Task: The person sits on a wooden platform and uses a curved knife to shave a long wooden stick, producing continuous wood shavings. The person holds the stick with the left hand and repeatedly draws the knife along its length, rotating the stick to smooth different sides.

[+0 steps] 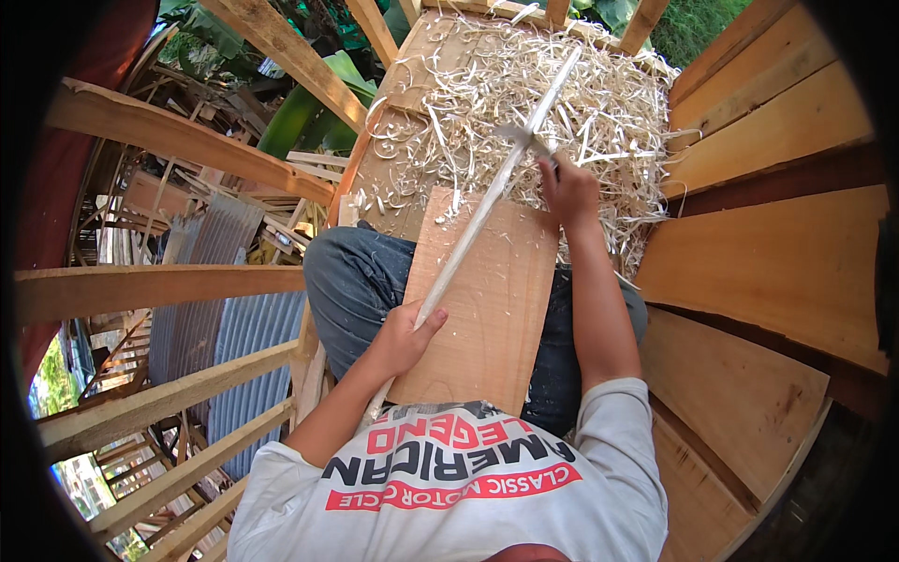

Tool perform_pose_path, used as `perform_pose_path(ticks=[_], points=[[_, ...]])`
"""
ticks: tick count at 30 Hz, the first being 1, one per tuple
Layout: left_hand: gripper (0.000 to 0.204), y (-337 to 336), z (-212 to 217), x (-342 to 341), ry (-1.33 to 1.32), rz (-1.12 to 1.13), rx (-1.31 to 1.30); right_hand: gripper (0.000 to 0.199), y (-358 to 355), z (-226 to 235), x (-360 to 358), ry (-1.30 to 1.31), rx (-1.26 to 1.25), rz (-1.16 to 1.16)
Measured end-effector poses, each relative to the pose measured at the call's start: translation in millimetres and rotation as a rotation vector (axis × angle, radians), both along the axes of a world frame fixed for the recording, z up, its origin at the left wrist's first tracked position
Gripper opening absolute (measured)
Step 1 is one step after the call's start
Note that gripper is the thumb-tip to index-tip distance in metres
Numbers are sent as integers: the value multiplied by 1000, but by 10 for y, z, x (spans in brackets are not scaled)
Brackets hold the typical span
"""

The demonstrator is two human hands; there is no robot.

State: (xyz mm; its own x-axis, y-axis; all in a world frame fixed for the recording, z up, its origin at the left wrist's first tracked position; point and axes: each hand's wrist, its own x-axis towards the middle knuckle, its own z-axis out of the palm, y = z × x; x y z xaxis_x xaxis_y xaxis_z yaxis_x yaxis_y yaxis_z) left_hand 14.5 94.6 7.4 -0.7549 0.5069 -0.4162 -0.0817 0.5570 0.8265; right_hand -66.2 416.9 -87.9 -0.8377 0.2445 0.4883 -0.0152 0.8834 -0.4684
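A long, pale wooden stick (475, 228) runs slantwise from beside my body, over my lap, to the far side. My left hand (408, 339) is closed around its near part. Farther out, my right hand (569, 192) is closed on a knife (521, 138), whose grey blade lies across the stick and looks a little blurred; its handle is mostly hidden in my fist. Under the stick, a flat reddish-brown board (496, 300) rests across my lap, with a few small chips on it.
Curly wood shavings (599, 122) cover much of the plank floor (412, 70) ahead. Wide planks (768, 262) form a wall close on my right. Wooden rails (159, 292) bound the left, with corrugated sheets (248, 347) and scrap wood beyond them.
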Motion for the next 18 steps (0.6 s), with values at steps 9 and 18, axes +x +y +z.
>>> perform_pose_path(ticks=[9, 18], points=[[42, 126, 26, -31, -1, -37, 11, 41, 100, -90, -65, -26, -231, -299], [41, 138, 77, -42, -75, -6, -36, 39, 38, -82, -91, -25, -217, -301]])
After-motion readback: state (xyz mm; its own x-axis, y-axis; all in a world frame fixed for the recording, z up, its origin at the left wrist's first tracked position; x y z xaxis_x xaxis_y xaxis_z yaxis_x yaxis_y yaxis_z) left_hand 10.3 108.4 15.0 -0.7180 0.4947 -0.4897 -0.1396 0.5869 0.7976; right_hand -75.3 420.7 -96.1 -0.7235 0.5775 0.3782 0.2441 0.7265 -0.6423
